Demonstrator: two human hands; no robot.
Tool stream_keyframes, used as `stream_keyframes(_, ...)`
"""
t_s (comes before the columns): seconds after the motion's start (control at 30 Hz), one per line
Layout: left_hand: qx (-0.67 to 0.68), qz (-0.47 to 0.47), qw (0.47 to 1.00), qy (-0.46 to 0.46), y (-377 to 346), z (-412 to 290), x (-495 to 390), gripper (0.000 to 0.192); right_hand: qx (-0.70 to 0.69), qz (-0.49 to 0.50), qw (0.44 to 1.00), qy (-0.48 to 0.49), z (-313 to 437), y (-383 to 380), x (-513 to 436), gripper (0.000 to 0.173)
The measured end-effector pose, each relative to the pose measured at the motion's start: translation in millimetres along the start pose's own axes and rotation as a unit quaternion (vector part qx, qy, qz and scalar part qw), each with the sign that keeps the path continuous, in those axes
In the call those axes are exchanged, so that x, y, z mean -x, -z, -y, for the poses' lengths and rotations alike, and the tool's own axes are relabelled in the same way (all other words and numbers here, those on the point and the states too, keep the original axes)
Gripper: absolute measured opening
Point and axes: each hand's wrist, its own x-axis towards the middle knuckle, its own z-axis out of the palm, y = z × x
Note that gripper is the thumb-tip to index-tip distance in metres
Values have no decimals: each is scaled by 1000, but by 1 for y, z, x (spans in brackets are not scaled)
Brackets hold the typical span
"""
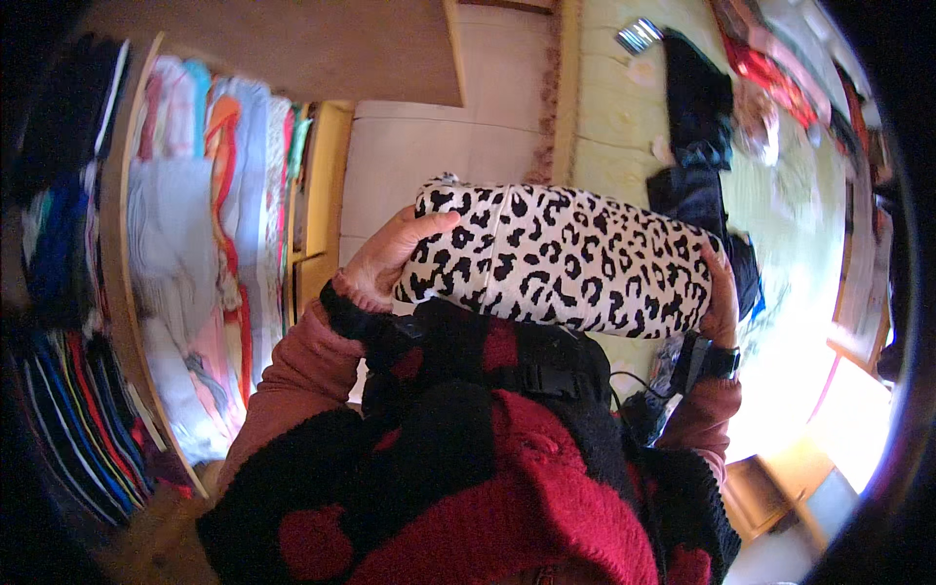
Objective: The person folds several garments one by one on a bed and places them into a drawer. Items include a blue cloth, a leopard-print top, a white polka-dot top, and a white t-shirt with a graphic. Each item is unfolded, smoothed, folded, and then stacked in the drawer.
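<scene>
A folded bundle of white fabric with black leopard spots (pixel 563 256) is held level in front of my body. My left hand (pixel 391 252) grips its left end, with the thumb lying on top and the fingers hidden underneath. At the right end my right hand (pixel 720 292) presses against the side, its fingers partly hidden by the cloth. A seam crosses the fabric near the left end. Below the bundle, black straps and a buckle (pixel 545 380) lie over my red and black knitted garment.
To the left stands an open wardrobe with stacked folded clothes (pixel 197 219) and striped dark cloth (pixel 80 417). Its brown door (pixel 329 44) juts out ahead. A bed with a pale green cover (pixel 610 124) bears dark clothes (pixel 695 102) and a phone-like object (pixel 639 36) on the right.
</scene>
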Motion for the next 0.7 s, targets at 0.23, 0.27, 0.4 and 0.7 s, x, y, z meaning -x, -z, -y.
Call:
stream_keyframes(0.23,-370,31,864,-340,-8,22,70,59,340,36,937,65,23,-25,-28,39)
stream_keyframes(0.27,-331,18,885,-328,-11,25,70,50,232,140,962,8,27,-28,-34,40)
stream_keyframes(0.4,-105,-83,974,-185,-29,26,80,32,225,207,950,-60,49,-62,-52,37)
stream_keyframes(0.7,-208,-187,800,-531,-234,-25,236,25,153,309,863,369,198,-205,17,34)
